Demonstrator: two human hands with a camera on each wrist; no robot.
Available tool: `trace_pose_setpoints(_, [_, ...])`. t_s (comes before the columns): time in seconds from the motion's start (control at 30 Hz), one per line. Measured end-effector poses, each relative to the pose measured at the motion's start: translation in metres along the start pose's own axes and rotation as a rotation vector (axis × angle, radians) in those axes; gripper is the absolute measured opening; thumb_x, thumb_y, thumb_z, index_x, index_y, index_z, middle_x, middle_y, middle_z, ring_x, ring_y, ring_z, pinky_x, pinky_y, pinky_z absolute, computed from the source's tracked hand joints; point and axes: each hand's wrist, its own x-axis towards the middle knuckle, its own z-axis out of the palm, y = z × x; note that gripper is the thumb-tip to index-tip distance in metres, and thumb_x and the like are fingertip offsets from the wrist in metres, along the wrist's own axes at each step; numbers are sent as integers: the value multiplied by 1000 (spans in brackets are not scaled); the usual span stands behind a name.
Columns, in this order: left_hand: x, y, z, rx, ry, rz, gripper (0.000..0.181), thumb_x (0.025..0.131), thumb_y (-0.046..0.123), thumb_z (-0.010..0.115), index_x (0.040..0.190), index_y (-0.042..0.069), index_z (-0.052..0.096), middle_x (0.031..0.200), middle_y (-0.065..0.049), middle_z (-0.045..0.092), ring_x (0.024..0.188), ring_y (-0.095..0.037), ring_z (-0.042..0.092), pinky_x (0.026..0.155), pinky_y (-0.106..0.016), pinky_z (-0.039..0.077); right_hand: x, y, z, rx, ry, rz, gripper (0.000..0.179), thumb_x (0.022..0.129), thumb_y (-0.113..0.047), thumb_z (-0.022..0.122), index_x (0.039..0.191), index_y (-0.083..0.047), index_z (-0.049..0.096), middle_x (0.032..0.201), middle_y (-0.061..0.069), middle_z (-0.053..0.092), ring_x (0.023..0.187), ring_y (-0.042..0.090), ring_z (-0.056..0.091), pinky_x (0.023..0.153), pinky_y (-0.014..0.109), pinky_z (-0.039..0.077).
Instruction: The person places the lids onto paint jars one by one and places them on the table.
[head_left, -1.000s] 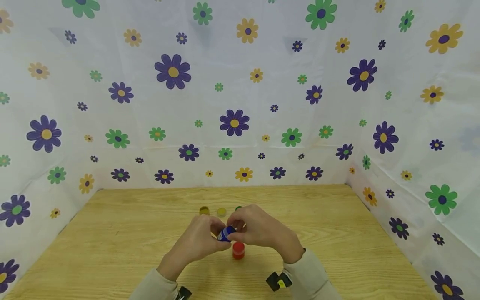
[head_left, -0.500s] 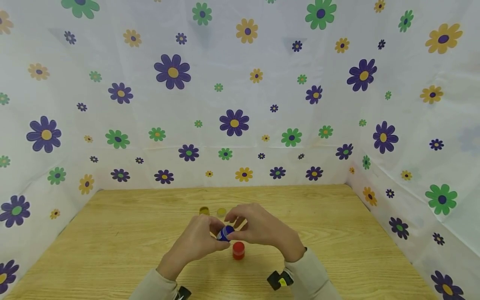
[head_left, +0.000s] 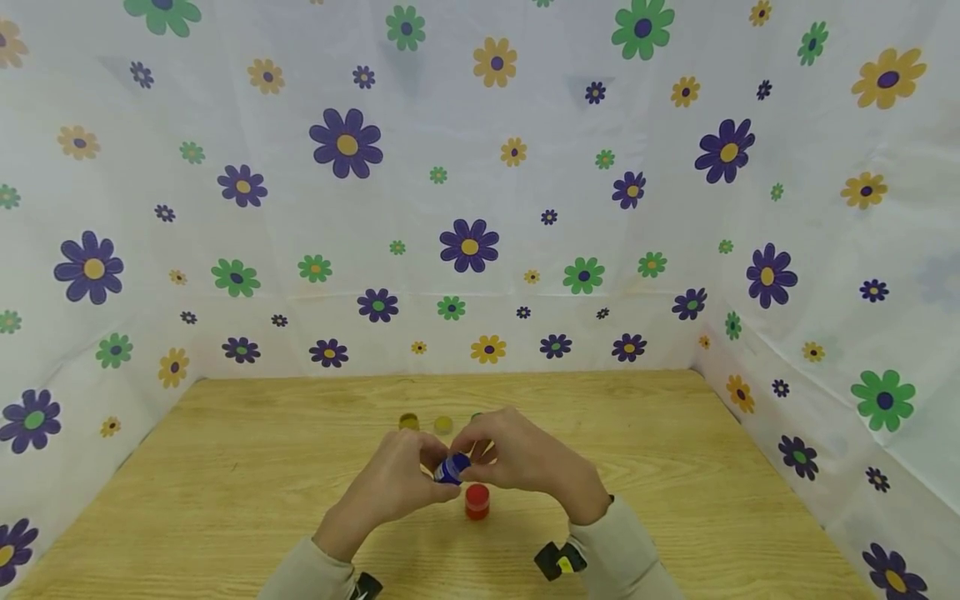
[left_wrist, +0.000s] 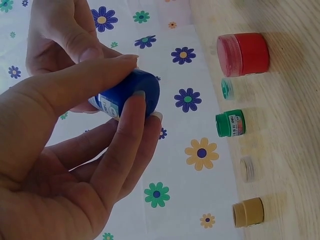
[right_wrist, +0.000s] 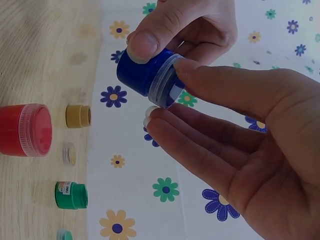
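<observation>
Left hand (head_left: 393,479) grips the blue jar (right_wrist: 136,74) by its body, thumb and fingers at opposite sides. Its clear lid (right_wrist: 163,81) faces the right hand (head_left: 525,457), whose thumb touches it; whether those fingers also hold it, I cannot tell.

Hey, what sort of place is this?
Probably a tabletop recording booth: flower-print sheeting surrounds the back and sides of a wood-grain table, with a red jar on it and a blue jar held above.

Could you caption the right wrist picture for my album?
Left hand grips a blue jar; right hand touches its clear lid.
</observation>
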Motion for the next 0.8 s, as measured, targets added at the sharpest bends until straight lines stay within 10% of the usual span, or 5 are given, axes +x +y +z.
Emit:
trace_pose_setpoints(0.33, [-1, 1, 0, 12, -4, 5, 15, 78, 14, 88, 91, 11, 80, 78, 6, 75, 71, -7, 67, 64, -23, 54, 1, -2, 2, -51, 13, 30, 16, 94, -18, 76, 105, -6, 77, 91, 3, 77, 74, 0, 64, 71, 14, 54])
trace_pose_setpoints(0.8, [0, 0, -1, 8, -4, 1, 19, 77, 14, 90, 92, 9, 79, 80, 4, 76, 73, -9, 69, 65, -23, 55, -2, -3, 0, -25, 13, 8, 24, 89, -4, 79, 112, -6, 73, 115, 9, 72, 101, 21, 72, 84, 21, 59])
